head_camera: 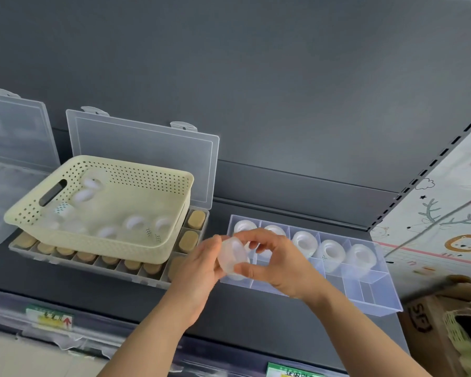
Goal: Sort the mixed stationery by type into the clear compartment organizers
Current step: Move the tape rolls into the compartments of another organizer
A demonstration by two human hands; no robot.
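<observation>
A translucent tape roll [233,255] is held between both hands above the left end of a clear compartment organizer [365,289]. My left hand [199,265] holds its left side, and my right hand [272,257] pinches it with thumb and fingers. Several white tape rolls [331,250] stand in the organizer's back row. A cream perforated basket [104,202] with several more clear rolls sits on top of a second open organizer [193,221] filled with tan rolls.
All of it sits on a dark grey shelf [283,191] with a grey back panel. Another clear box [11,159] stands at the far left. A cardboard box [430,322] is at the lower right, and price labels [49,318] line the shelf edge.
</observation>
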